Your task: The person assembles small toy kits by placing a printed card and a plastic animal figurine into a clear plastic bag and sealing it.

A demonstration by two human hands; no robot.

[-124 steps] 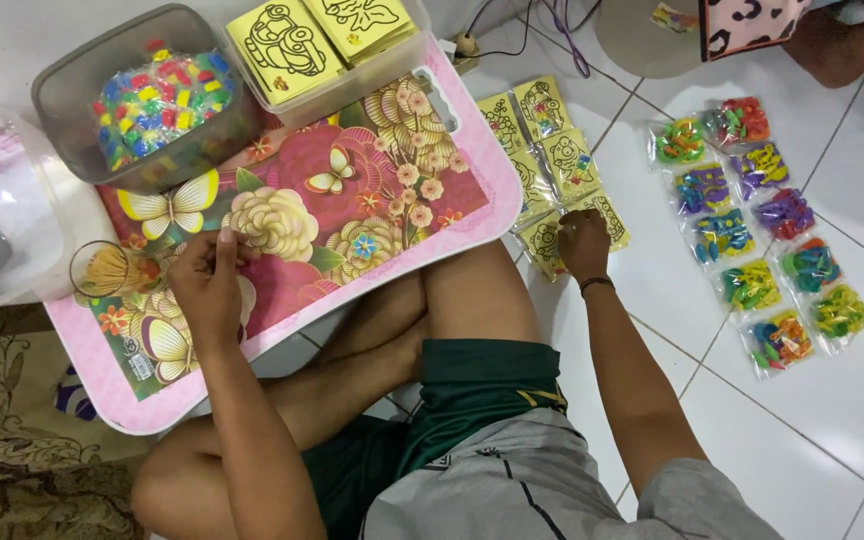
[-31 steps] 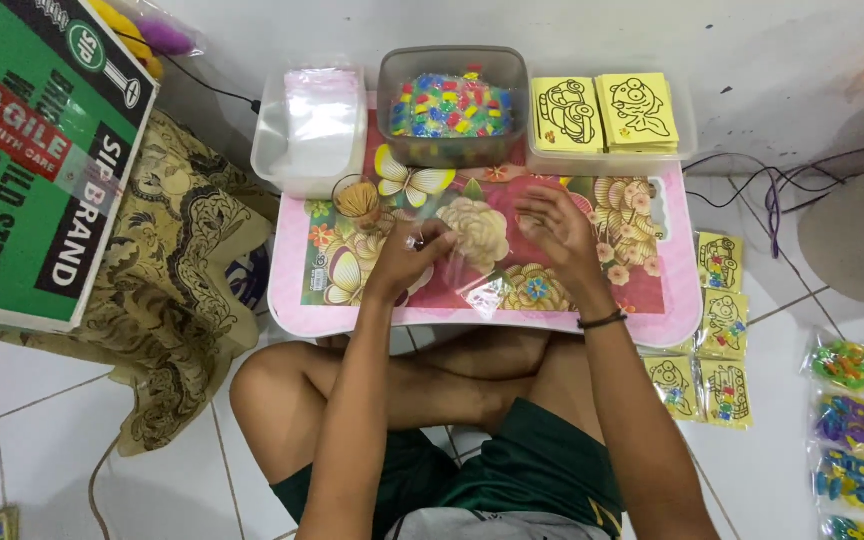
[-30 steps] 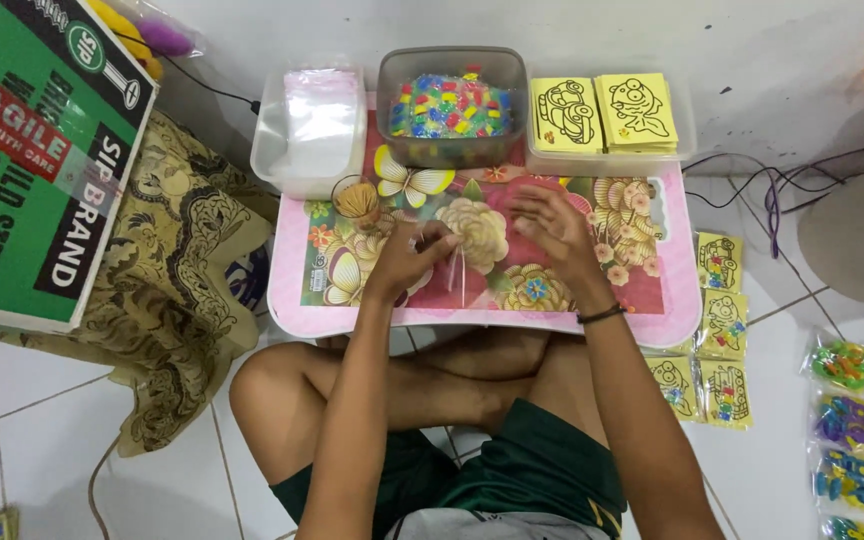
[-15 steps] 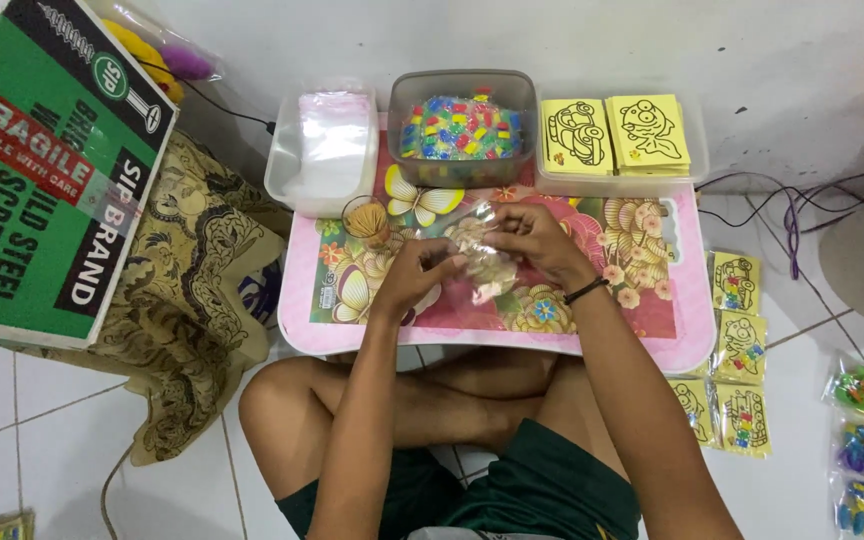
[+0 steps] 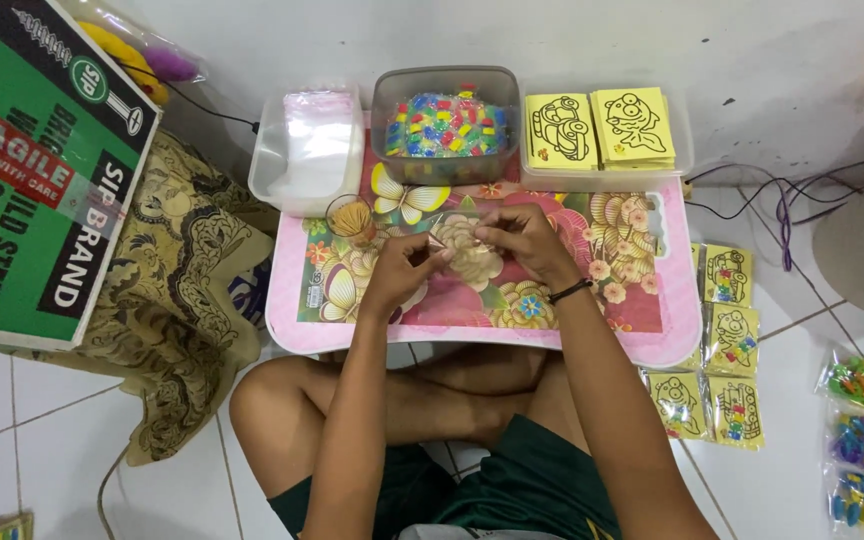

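Compared with half a second ago, the clear little bag (image 5: 452, 245) is now pinched between left hand (image 5: 404, 272) and right hand (image 5: 517, 240), lowered closer over the desk (image 5: 652, 335), apparently being sealed.

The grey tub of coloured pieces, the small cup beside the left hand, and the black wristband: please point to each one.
grey tub (image 5: 384, 90): head view, left rim.
small cup (image 5: 350, 218): head view, its inside.
black wristband (image 5: 570, 291): head view, strap on the wrist.

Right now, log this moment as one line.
left hand: pinching small clear bag | right hand: pinching same bag | over: floral lap table | nearby: tub of coloured pieces
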